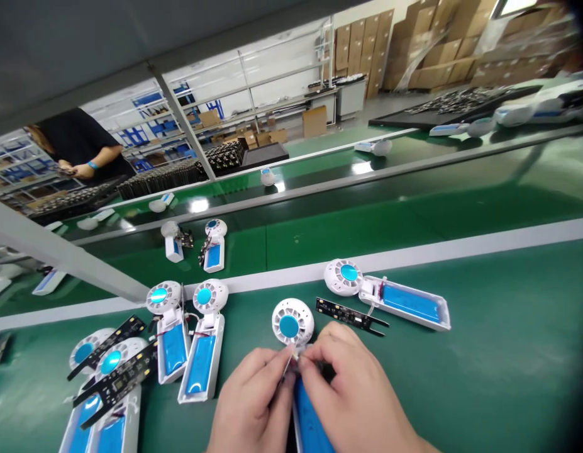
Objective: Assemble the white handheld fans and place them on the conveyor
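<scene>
In front of me lies a white handheld fan [292,322] with a round vented head and a turquoise disc. Its opened handle holds a blue battery [312,421], partly covered by my hands. My left hand [259,399] is closed, thumb and forefinger pinched at the fan's neck. From the other side my right hand [350,380] pinches at the same spot. Between the fingertips shows a small pale piece [295,354] that looks like a wire connector; its details are hidden. Just beyond my right hand is a black circuit board [350,316], wired to another opened fan [407,302].
Several opened fans [204,358] lie to the left, some with black circuit boards [116,380] across them. Past a white rail [484,242] runs a green belt [310,236] carrying more fans. A slanted post [78,258] stands left. Across the line, a person [86,148] handles something small.
</scene>
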`<state>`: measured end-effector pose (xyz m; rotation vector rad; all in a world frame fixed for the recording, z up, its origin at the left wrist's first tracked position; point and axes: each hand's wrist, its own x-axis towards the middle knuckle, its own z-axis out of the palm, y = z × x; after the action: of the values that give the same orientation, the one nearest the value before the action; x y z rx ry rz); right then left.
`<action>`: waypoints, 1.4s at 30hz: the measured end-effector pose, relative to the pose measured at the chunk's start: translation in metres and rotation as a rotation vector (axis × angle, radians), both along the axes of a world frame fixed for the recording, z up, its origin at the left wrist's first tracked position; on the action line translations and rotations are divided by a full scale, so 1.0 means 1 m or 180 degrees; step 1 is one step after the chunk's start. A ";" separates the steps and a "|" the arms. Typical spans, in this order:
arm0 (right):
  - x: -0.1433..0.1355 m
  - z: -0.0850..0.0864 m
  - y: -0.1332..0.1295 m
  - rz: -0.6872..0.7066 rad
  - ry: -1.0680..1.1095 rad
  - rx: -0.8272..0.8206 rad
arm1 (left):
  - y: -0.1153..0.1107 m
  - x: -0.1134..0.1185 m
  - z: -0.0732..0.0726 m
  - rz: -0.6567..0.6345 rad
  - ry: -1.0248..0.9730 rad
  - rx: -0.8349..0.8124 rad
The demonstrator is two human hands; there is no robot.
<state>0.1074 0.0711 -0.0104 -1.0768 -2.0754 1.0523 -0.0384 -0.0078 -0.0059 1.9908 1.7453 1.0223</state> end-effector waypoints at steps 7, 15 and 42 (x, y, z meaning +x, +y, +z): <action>0.001 -0.006 0.001 0.0130 0.0117 0.0244 | 0.004 -0.004 0.006 -0.0172 0.0009 0.0076; -0.010 0.000 0.003 -0.0130 0.0298 0.0129 | 0.004 0.000 0.005 0.0416 -0.1031 -0.0545; 0.069 0.006 0.151 0.0058 -0.0600 -0.0355 | 0.105 0.064 0.007 -0.0227 0.1513 -0.0116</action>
<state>0.1764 0.2224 -0.0046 -1.2574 -2.1986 1.1250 0.0258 0.0969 0.0013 2.3939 1.8754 0.5130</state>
